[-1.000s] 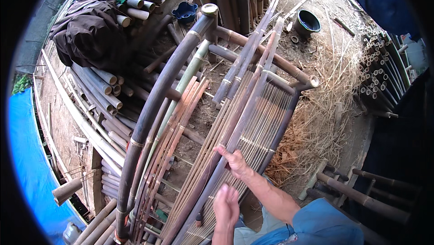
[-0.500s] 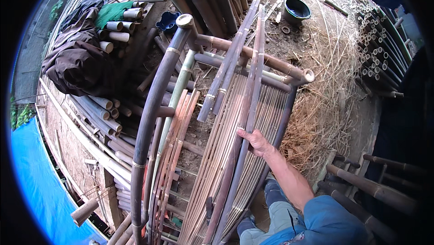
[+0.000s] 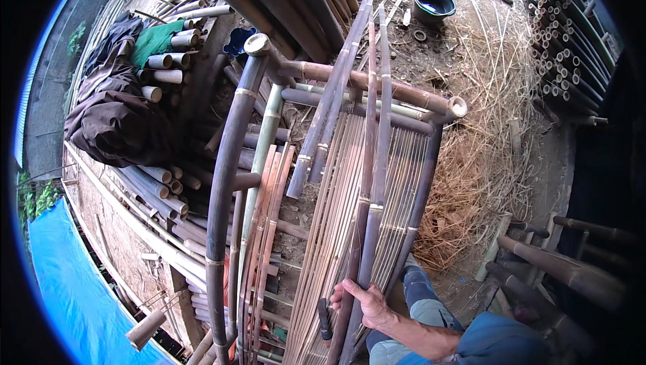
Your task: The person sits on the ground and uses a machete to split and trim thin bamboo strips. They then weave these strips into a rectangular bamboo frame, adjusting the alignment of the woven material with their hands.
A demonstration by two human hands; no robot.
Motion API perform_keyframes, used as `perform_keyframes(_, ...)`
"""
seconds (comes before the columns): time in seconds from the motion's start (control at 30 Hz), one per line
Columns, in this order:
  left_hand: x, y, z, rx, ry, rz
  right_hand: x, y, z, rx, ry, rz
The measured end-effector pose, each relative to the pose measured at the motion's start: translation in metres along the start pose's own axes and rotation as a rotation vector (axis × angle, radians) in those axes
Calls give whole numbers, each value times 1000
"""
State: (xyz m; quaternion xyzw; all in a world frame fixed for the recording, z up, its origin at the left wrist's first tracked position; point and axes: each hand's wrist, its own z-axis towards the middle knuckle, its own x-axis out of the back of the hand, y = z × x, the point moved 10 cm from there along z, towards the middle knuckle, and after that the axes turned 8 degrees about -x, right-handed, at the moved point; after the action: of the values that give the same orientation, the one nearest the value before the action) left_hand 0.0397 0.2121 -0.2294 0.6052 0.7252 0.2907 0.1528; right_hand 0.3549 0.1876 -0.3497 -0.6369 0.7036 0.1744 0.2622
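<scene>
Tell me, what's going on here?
A person's right hand is on long dark bamboo strips, which lie over pale slats and the far rail of a bamboo frame. A small dark object sits on the slats just left of the hand. Pinkish strips are further left. The left hand is out of view.

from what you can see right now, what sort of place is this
Probably a bamboo furniture workshop: there's a slatted bamboo frame, a stack of cut poles and straw-like shavings heaped on the ground.
</scene>
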Motion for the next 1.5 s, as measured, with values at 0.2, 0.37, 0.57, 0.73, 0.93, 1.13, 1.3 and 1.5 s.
perform_keyframes(0.2, -11, 62, 86, 183, -18, -434, -14, -111, 29, 319, -23, -217)
perform_keyframes(0.37, -3, 153, 240, -12, -64, -93, -32, -268, 80, 513, 46, -262)
perform_keyframes(0.57, -35, 308, 410, -248, -58, -171, -12, -423, 181, 503, -42, -141)
perform_keyframes(0.73, -63, 320, 499, -176, -41, -531, 41, -385, 234, 413, 163, -282)
perform_keyframes(0.93, -51, 265, 493, -144, 22, -266, 45, -326, 225, 386, 31, -191)
perform_keyframes(1.13, 5, 344, 432, -631, 402, 706, 69, -342, 187, 428, 194, -249)
perform_keyframes(1.3, 56, 358, 466, -381, 553, 943, 70, -379, 126, 411, 230, -295)
perform_keyframes(1.5, -5, 329, 482, -451, 496, 1072, 88, -410, 82, 431, 313, -365)
